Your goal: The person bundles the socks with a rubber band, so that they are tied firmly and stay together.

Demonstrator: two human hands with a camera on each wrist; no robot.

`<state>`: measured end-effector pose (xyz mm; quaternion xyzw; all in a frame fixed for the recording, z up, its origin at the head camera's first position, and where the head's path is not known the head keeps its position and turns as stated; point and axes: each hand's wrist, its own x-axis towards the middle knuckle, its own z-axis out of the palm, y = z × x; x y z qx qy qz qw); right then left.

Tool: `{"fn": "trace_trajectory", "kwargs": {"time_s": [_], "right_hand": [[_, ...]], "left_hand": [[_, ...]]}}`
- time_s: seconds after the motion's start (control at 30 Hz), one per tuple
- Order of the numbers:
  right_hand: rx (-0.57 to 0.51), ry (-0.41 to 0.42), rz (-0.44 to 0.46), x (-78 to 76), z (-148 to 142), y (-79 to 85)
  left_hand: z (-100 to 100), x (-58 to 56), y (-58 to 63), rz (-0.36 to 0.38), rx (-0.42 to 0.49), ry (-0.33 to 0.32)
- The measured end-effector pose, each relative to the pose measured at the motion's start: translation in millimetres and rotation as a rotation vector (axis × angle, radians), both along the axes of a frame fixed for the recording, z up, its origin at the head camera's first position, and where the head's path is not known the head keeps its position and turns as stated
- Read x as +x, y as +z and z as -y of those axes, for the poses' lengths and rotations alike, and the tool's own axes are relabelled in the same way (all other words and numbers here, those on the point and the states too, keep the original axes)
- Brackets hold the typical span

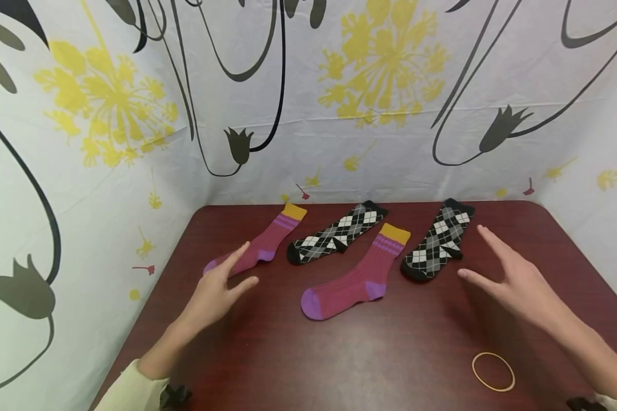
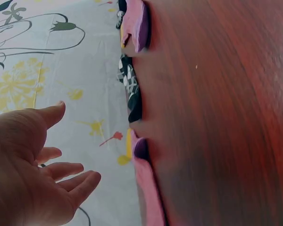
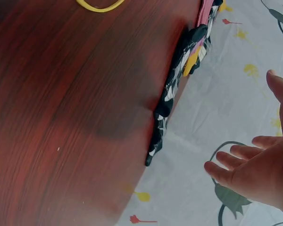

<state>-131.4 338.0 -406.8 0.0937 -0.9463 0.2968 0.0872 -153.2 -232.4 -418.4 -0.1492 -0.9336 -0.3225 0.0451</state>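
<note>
Two pink socks with purple toes and yellow cuffs and two black-and-white argyle socks lie flat on the table. My left hand [image 1: 211, 297] hovers with fingers apart, overlapping the toe of the left pink sock [image 1: 272, 237] in the head view. My right hand [image 1: 519, 282], thumb and fingers spread, is in the air just right of the right argyle sock [image 1: 439, 240]. Between them lie the other argyle sock [image 1: 336, 231] and the nearer pink sock [image 1: 349, 279]. Both wrist views show the hands holding nothing, the left hand [image 2: 37, 165] and the right hand [image 3: 259, 165] above table height.
A thin yellow ring [image 1: 493, 372] lies on the dark red-brown table [image 1: 370, 359] at the front right. White cloth [image 1: 298, 91] printed with flowers and stems hangs behind the table and along both sides.
</note>
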Motion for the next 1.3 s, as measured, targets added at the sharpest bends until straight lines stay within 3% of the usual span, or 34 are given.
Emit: {"fn": "trace_trajectory", "kwargs": {"time_s": [0.23, 0.57, 0.87, 1.3], "right_hand": [[-0.044, -0.019, 0.049, -17.2, 6, -2.2], [-0.171, 0.049, 0.099, -43.1, 17, -7.6], [-0.233, 0.088, 0.165, -60.8, 29, -13.2], [-0.32, 0.096, 0.216, -89.0, 48, -25.8]], "left_hand": [[-9, -3.2, -2.7, 0.066, 0.152, -0.024], [-24, -9.4, -14.1, 0.179, 0.352, -0.068], [-35, -9.9, -26.9, 0.263, 0.368, -0.065], [-48, -9.8, -44.5, 0.43, 0.559, -0.087]]}}
